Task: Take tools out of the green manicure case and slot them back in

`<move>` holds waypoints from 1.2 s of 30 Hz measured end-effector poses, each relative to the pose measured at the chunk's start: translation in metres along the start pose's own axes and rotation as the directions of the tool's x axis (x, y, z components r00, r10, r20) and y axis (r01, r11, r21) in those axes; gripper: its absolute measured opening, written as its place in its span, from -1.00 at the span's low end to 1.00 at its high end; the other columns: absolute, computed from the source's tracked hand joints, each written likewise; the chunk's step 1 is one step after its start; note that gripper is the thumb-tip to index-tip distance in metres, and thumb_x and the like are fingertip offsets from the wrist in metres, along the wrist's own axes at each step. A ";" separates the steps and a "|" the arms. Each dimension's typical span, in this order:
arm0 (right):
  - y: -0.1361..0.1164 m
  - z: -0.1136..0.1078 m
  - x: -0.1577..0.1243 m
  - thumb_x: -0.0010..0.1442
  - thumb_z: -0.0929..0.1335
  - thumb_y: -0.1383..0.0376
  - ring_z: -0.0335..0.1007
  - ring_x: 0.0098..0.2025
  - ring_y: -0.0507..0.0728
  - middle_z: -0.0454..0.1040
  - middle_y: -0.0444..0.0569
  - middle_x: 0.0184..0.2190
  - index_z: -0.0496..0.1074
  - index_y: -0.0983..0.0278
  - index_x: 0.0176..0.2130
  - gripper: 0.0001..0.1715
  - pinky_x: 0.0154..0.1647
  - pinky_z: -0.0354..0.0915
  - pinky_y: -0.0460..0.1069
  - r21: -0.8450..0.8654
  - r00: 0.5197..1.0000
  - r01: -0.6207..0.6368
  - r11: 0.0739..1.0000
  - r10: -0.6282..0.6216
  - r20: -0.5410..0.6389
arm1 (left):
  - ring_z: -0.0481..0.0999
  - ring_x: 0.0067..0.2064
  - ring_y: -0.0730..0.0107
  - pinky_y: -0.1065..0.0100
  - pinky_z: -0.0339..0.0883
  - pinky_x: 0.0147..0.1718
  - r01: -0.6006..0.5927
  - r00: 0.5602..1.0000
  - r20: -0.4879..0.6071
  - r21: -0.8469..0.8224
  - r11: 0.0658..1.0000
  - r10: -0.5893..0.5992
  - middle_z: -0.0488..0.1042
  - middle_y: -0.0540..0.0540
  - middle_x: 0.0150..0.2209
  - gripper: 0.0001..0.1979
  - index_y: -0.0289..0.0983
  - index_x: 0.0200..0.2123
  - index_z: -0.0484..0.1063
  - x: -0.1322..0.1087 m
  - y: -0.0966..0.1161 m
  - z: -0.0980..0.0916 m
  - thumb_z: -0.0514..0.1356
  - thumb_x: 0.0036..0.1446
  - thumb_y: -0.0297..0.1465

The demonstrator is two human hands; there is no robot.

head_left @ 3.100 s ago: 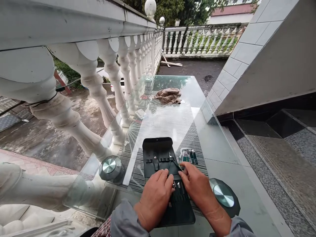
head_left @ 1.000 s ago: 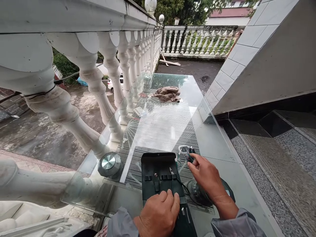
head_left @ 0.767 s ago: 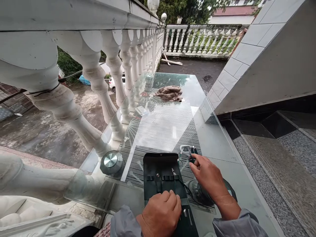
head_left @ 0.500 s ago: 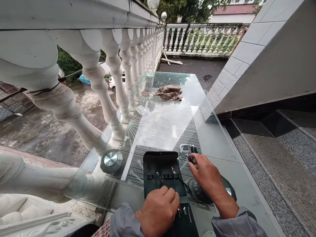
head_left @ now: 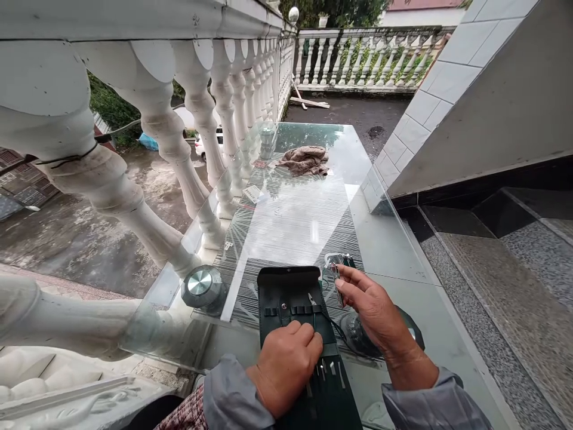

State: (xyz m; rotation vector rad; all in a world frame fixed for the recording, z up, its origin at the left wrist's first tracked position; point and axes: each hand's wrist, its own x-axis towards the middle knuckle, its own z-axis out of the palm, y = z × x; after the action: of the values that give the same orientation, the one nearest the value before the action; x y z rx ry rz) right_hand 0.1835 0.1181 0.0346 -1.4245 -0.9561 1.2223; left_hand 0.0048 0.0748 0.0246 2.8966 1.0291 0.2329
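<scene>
An open black manicure case [head_left: 290, 279] lies unfolded on the glass tabletop in front of me. Slim metal tools [head_left: 332, 368] sit in its lower half, and one pointed tool [head_left: 312, 298] stands in the loops of the upper half. My left hand [head_left: 290, 365] is closed, knuckles up, over the left side of the case; whatever its fingers grip is hidden beneath them. To the right of the case, my right hand [head_left: 373, 313] pinches a shiny nail clipper [head_left: 339, 288] between thumb and fingers. Just beyond it is a small cluster of metal and dark pieces [head_left: 347, 260].
A crumpled brown cloth [head_left: 305, 160] lies on the far part of the glass table [head_left: 394, 251]. Round dark table supports [head_left: 202, 288] show at the near corners. White balusters [head_left: 179, 149] run along the left; stone steps [head_left: 483, 257] are on the right.
My right hand has turned the nail clipper more upright and shifted slightly left, with its fingers straighter. My left hand stays closed over the case. The view has tilted slightly down.
</scene>
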 end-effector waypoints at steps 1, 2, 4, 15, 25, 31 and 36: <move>-0.001 0.000 -0.001 -0.04 0.36 0.14 0.15 -0.51 -0.04 0.36 -0.11 -0.43 0.37 0.34 -0.12 -0.50 -0.50 0.19 -0.09 -0.004 1.000 0.000 1.000 0.000 0.004 | 0.31 -0.40 0.37 0.38 0.20 -0.50 -0.008 1.000 0.001 0.006 1.000 0.008 0.34 0.02 -0.39 -0.93 -0.28 -0.33 0.29 0.000 0.000 0.000 0.17 0.15 -0.50; -0.003 0.000 -0.001 -0.05 0.36 0.14 0.15 -0.52 -0.03 0.35 -0.12 -0.44 0.38 0.33 -0.15 -0.52 -0.50 0.19 -0.08 -0.019 1.000 -0.004 1.000 0.004 0.011 | 0.31 -0.39 0.37 0.38 0.20 -0.50 -0.014 1.000 0.004 0.012 1.000 0.014 0.34 0.02 -0.39 -0.93 -0.28 -0.33 0.28 0.000 0.000 0.000 0.17 0.15 -0.49; -0.007 -0.001 -0.003 -0.07 0.36 0.16 0.15 -0.53 -0.03 0.33 -0.15 -0.50 0.39 0.33 -0.22 -0.59 -0.49 0.19 -0.07 -0.085 0.999 -0.021 0.996 0.025 0.038 | 0.32 -0.39 0.37 0.38 0.20 -0.50 -0.014 1.000 0.009 0.023 1.000 0.014 0.34 0.01 -0.37 -0.92 -0.27 -0.34 0.28 0.000 0.000 0.000 0.16 0.16 -0.49; -0.001 -0.002 -0.007 -0.09 0.38 0.22 0.23 -0.42 0.01 0.31 -0.15 -0.43 0.31 0.26 -0.16 -0.56 -0.50 0.20 -0.09 -0.157 0.960 -0.045 0.987 0.086 0.265 | 0.33 -0.39 0.38 0.37 0.20 -0.51 0.016 0.997 -0.074 0.035 0.999 -0.013 0.35 0.00 -0.37 -0.92 -0.26 -0.37 0.26 -0.001 0.001 0.011 0.13 0.19 -0.46; -0.006 0.008 -0.013 -0.06 0.39 0.22 0.22 -0.44 0.01 0.29 -0.17 -0.46 0.31 0.23 -0.10 -0.52 -0.51 0.24 -0.09 -0.141 0.960 0.048 0.989 -0.007 0.280 | 0.34 -0.38 0.38 0.37 0.25 -0.47 0.000 0.996 -0.090 0.059 0.998 0.005 0.36 -0.03 -0.34 -0.90 -0.30 -0.25 0.27 -0.004 0.003 0.006 0.10 0.22 -0.38; 0.000 0.028 -0.018 -0.01 0.37 0.18 0.24 -0.48 0.01 0.29 -0.19 -0.48 0.27 0.22 -0.14 -0.60 -0.55 0.28 -0.08 -0.155 0.980 0.111 0.982 -0.082 0.180 | 0.35 -0.38 0.36 0.35 0.26 -0.49 -0.009 0.989 -0.144 0.031 0.999 0.013 0.39 -0.04 -0.33 -0.89 -0.31 -0.26 0.30 -0.011 0.008 0.008 0.12 0.20 -0.37; 0.010 0.046 -0.019 0.05 0.33 0.18 0.36 -0.36 0.07 0.39 -0.10 -0.39 0.29 0.20 -0.13 -0.64 -0.41 0.38 -0.02 -0.245 0.976 0.216 0.945 -0.210 0.052 | 0.39 -0.34 0.33 0.35 0.28 -0.47 -0.030 0.983 -0.179 0.071 0.997 0.042 0.43 -0.15 -0.19 -0.84 -0.37 -0.17 0.33 -0.016 0.012 0.014 0.05 0.23 -0.42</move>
State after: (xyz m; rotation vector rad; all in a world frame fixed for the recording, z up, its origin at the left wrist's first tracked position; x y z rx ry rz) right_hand 0.1349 0.1060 0.0290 -1.4570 -1.2829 0.9863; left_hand 0.0019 0.0552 0.0106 3.0030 1.0293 0.4795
